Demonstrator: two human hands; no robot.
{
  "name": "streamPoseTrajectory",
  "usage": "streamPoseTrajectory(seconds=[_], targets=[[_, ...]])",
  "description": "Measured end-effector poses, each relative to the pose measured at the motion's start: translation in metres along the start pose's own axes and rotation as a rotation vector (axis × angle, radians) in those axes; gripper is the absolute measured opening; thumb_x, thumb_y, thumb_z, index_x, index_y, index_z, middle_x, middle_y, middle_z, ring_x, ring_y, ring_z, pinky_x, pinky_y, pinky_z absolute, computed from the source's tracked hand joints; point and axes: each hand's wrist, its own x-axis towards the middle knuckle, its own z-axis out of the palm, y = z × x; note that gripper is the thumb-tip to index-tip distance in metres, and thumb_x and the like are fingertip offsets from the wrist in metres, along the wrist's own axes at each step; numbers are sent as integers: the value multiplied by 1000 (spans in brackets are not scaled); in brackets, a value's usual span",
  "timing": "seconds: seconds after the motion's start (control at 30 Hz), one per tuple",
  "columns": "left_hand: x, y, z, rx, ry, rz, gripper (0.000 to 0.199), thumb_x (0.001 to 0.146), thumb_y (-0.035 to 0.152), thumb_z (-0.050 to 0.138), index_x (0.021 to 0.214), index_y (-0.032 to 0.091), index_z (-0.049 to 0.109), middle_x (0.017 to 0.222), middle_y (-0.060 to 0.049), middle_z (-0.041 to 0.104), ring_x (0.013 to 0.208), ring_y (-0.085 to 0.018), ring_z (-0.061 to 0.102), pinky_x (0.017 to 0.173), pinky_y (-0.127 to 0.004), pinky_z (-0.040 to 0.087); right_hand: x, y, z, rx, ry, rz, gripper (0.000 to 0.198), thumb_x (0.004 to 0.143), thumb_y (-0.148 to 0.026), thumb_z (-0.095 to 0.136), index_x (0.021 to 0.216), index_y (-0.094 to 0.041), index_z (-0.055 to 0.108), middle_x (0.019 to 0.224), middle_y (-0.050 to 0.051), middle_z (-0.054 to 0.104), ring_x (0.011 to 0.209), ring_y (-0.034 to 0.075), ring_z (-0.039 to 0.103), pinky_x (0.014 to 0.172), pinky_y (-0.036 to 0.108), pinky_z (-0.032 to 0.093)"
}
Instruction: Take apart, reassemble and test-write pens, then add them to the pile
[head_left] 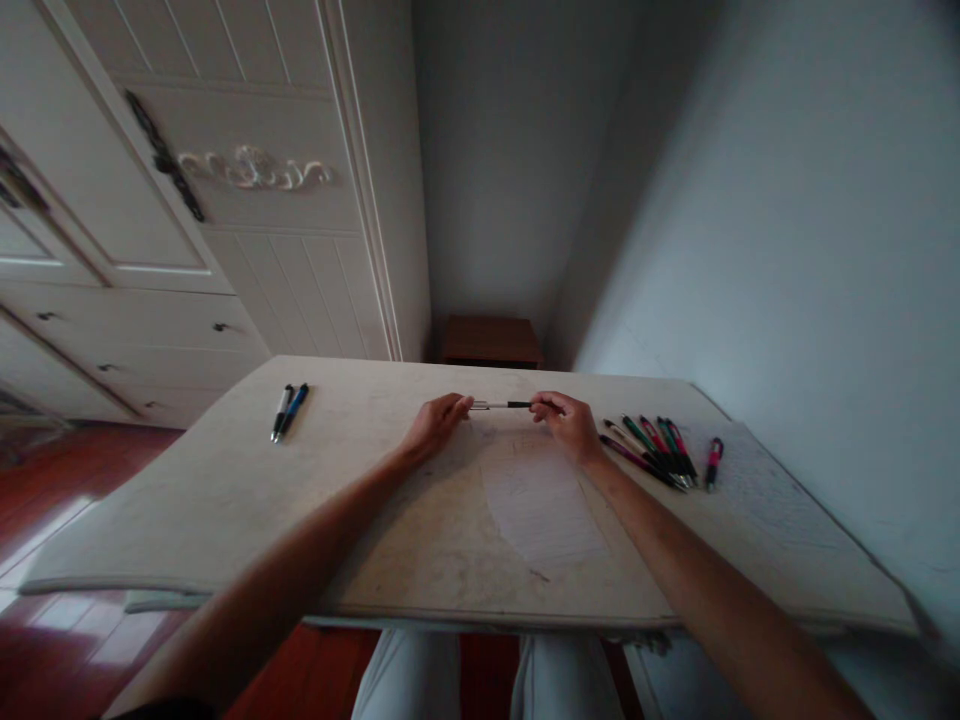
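A white pen with a black grip (495, 405) is held level between my two hands, above the far middle of the table. My left hand (439, 420) is closed on its white end. At the black end, the fingers of my right hand (568, 420) are pinched, partly hiding the tip. Below the pen, a sheet of paper with faint lines (544, 500) lies on the table (390, 560). Right of my right hand lies a bunch of several coloured pens (652, 450), fanned out with their tips together.
Two pens, one white (282, 412) and one blue (294, 408), lie side by side at the table's left. A single pink and black pen (713, 463) rests near a written sheet (772, 490) on the right. A wall (810, 250) borders that side; a white cabinet (300, 200) stands behind.
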Motion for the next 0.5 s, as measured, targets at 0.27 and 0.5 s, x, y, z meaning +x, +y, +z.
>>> streamPoseTrajectory(seconds=[0.27, 0.5], targets=[[2, -3, 1, -34, 12, 103, 25, 75, 29, 63, 97, 16, 66, 87, -5, 65, 70, -14, 56, 63, -25, 44, -1, 0, 0, 11, -11, 16, 19, 77, -36, 62, 79, -18, 70, 63, 1, 67, 58, 16, 62, 61, 27, 49], [-1, 2, 1, -92, -7, 17, 38, 84, 47, 57, 105, 15, 63, 93, -7, 66, 79, -17, 60, 65, -26, 47, 0, -3, 1, 21, 14, 8, 17, 76, -33, 62, 77, -18, 69, 67, 3, 68, 57, 16, 62, 60, 27, 50]])
